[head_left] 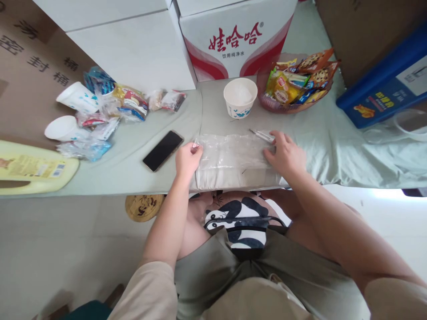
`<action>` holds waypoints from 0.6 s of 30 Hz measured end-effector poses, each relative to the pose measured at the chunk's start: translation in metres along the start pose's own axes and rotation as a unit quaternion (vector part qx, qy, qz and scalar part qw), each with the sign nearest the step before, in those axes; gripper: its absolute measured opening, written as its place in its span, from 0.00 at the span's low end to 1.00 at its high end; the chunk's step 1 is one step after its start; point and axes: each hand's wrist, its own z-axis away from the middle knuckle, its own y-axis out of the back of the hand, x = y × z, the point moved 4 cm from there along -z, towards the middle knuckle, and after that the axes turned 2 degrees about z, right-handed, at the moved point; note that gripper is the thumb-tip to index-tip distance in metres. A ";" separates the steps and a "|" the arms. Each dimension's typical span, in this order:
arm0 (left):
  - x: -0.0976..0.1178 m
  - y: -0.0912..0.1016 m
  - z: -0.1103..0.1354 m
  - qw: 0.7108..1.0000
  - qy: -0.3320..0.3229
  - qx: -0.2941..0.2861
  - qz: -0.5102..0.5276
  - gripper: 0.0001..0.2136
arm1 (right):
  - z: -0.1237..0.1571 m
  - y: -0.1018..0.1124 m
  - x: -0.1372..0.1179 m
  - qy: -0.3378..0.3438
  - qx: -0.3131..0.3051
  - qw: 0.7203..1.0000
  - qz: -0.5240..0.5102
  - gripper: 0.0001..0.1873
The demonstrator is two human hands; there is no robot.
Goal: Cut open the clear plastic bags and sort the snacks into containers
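A clear plastic bag (233,153) lies flat on the green-grey cloth in front of me. My left hand (188,162) is closed, pinching the bag's left edge between thumb and fingers. At the bag's right end rests my right hand (287,155), thumb and fingers apart. Its fingertips are at the near end of a slim silvery pointed tool (262,135), whose exact kind I cannot make out. Just beyond the bag stands a white paper cup (240,100) with a blue print and something whitish inside. A black phone (163,150) lies left of my left hand.
A basket (278,106) of wrapped snacks stands back right. On the left are tipped paper cups (78,98), snack packets (131,100) and a yellow jug (36,166). A white-and-red carton (236,44) borders the back; a blue container (383,89) stands right.
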 end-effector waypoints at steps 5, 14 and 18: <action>-0.002 -0.007 -0.007 0.995 -0.098 0.012 -0.008 0.19 | 0.011 0.000 -0.014 0.140 -0.011 0.988 0.058 0.37; 0.019 -0.023 0.003 0.981 -0.086 -0.144 0.095 0.19 | 0.037 -0.001 -0.025 0.276 -0.211 0.937 -0.040 0.35; 0.035 -0.037 0.013 0.954 -0.075 -0.215 0.194 0.17 | 0.019 -0.005 -0.033 0.185 -0.163 0.963 -0.110 0.37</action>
